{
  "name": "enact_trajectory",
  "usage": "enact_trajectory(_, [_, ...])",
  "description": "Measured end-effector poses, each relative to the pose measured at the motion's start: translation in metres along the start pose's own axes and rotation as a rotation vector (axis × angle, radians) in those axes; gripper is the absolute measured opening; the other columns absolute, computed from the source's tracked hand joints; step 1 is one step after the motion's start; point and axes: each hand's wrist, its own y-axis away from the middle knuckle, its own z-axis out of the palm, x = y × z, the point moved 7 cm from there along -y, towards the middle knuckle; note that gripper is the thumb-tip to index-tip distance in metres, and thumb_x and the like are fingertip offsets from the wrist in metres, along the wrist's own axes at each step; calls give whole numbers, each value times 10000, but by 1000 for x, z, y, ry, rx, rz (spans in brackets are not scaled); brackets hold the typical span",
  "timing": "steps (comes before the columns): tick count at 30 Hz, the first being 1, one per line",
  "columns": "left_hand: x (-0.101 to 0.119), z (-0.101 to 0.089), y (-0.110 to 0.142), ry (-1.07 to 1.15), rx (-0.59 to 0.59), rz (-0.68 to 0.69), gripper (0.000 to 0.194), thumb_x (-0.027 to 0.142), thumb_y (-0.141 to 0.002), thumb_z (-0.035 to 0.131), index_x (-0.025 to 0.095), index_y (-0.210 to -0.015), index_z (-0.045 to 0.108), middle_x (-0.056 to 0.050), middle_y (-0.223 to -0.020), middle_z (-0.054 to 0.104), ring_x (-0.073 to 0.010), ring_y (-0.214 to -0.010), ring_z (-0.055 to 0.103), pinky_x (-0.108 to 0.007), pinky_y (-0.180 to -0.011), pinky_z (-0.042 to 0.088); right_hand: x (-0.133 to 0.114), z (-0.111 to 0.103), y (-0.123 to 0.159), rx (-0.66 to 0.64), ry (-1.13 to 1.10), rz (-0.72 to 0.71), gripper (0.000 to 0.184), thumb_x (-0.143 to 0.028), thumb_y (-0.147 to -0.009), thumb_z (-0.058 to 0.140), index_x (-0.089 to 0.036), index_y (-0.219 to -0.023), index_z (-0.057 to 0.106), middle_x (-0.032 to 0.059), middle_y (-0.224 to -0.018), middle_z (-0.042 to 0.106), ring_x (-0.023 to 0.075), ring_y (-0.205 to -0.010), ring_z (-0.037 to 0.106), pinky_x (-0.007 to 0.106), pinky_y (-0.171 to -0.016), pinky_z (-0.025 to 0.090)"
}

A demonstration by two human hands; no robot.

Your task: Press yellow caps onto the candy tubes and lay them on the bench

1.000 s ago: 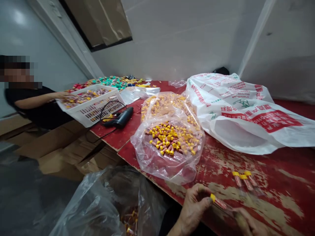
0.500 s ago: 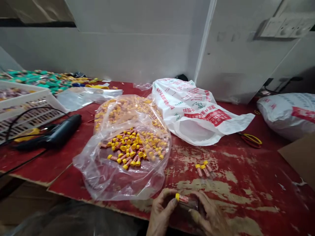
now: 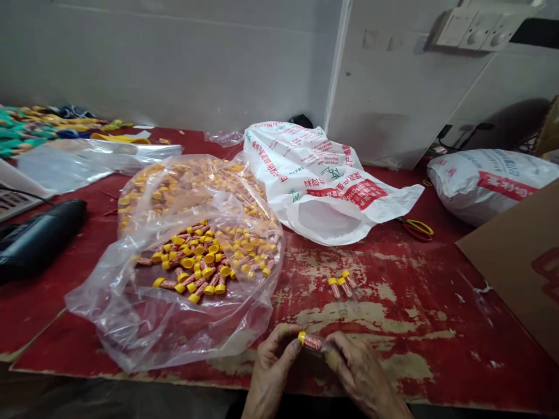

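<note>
Both my hands meet at the near edge of the worn red table [image 3: 437, 326]. My left hand [image 3: 271, 369] pinches the yellow-capped end of a small clear tube [image 3: 311, 341] with a red printed filling. My right hand [image 3: 362, 372] grips the tube's other end, fingers curled. Just beyond lie three more yellow-capped tubes [image 3: 343, 285] side by side on the table. To the left, an open clear plastic bag [image 3: 183, 291] holds a heap of several such tubes [image 3: 205, 259].
A white printed sack [image 3: 323, 180] lies open behind the tubes, with red-and-yellow scissors [image 3: 417, 228] beside it. Another white sack [image 3: 489, 180] sits far right, a cardboard sheet [image 3: 519, 262] near it. A black heat gun [image 3: 37, 238] lies at left.
My view has swung right, off the seated person and white crate. My two hands have come closer together on the tube and sit nearer the middle of the table's near edge.
</note>
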Motion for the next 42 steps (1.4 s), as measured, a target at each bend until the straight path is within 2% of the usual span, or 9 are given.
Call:
enact_trajectory(6, [7, -1, -3, 5, 28, 30, 291, 410, -675, 740, 193, -863, 692, -26, -848, 668, -184, -818, 608, -263, -751, 495, -6, -3, -3, 86, 0, -79, 257, -314, -918, 408, -240, -1102, 572, 51, -1021, 682, 183, -866, 662, 255, -717, 503])
enact_trajectory(10, [12, -5, -7, -71, 67, 45, 397, 478, -704, 688, 195, -983, 692, -59, -918, 693, -212, -845, 628, -317, -799, 506, -8, -8, -8, 161, 46, -118, 262, -314, -943, 373, -232, -1024, 608, 22, -874, 705, 162, -726, 671, 231, -648, 502])
enact_trajectory(13, [19, -15, -6, -187, 157, 81, 493, 511, -722, 644, 204, -1108, 662, -94, -1103, 677, -256, -985, 614, -375, -882, 486, 3, -17, -17, 358, 272, -88, 344, -330, -963, 321, -193, -1014, 632, 67, -841, 710, 183, -640, 661, 257, -578, 484])
enact_trajectory(16, [37, -28, 4, -305, 231, 185, 412, 494, -730, 632, 215, -1025, 704, -83, -1083, 689, -265, -1012, 610, -372, -892, 485, 13, -18, -28, 488, 530, -67, 394, -301, -964, 289, -162, -1063, 644, 117, -874, 712, 207, -609, 653, 287, -553, 468])
enact_trajectory(21, [83, -74, 31, -401, 501, 375, 270, 423, -765, 619, 211, -903, 712, -21, -745, 678, -182, -677, 619, -276, -644, 516, 20, -8, -37, 448, 647, -50, 464, -365, -968, 284, -117, -1210, 592, 145, -882, 711, 249, -669, 665, 326, -580, 477])
enact_trajectory(25, [110, -128, 32, -587, 780, 488, 221, 350, -802, 575, 185, -910, 677, -34, -815, 674, -190, -749, 626, -298, -702, 499, 18, -12, -32, 411, 680, -10, 580, -477, -962, 224, -119, -1260, 569, 149, -890, 718, 238, -581, 650, 320, -522, 450])
enact_trajectory(28, [110, -151, 11, -854, 801, 498, 177, 267, -820, 524, 172, -883, 659, -57, -836, 666, -209, -799, 629, -331, -746, 487, 18, -20, -31, 407, 643, -3, 616, -485, -955, 183, -134, -1194, 630, 141, -861, 724, 219, -496, 621, 313, -473, 427])
enact_trajectory(36, [93, -130, -38, -1488, 774, 324, 229, 287, -867, 509, 156, -1017, 623, -115, -1015, 645, -263, -816, 635, -318, -592, 453, 13, -26, -49, 419, 537, -83, 511, -377, -950, 258, -148, -961, 714, 109, -955, 726, 211, -699, 679, 281, -576, 453])
enact_trajectory(42, [90, -123, -41, -1607, 789, 545, 201, 237, -890, 437, 171, -861, 625, -108, -931, 653, -236, -813, 625, -303, -640, 448, 15, -63, -111, 467, 560, 16, 410, -353, -946, 321, -180, -949, 693, 79, -914, 710, 166, -685, 628, 246, -586, 373])
